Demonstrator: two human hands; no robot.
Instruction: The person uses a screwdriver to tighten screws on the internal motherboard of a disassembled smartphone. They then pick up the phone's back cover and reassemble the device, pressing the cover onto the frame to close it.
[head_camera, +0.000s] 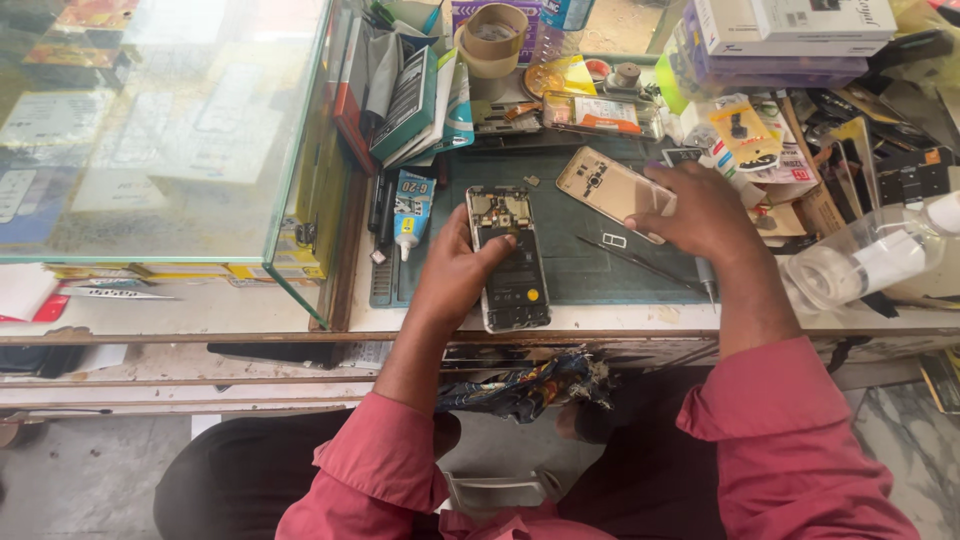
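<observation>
An opened phone (509, 258) with its circuit board and battery showing lies on a dark green work mat (580, 265). My left hand (455, 275) grips its left edge, thumb resting across the battery. A gold back cover (608, 188) lies further back on the mat. My right hand (700, 212) rests palm-down on the cover's right end. Thin black tweezers (640, 262) and a small metal part (614, 240) lie on the mat between the two hands.
A glass display case (160, 130) fills the left. A glue tube (410, 210), booklets (415, 100), a tape roll (492, 38), boxes (790, 30), parts packets (745, 130) and a clear plastic container (870, 262) crowd the bench around the mat.
</observation>
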